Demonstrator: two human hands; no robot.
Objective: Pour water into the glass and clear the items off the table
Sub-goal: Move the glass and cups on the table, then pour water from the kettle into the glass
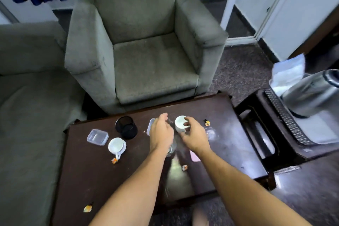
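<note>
While a small white cup (180, 124) is being gripped by the right hand (194, 134), the left hand's (161, 132) grasp cannot be told. Clearing is barely being begun: the table (88, 170) is being left cluttered, the glass (171, 147) beneath the wrists.

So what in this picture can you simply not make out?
All in the head view:
- Glass: mostly hidden under the left hand; whether it holds water is unclear.
- Clear lid: half covered by the same hand.
- Pink item: partly behind the right hand's wrist; unidentifiable.
- Kettle: blurred, cut off by the right edge.
- Wrappers: too small to read.
</note>
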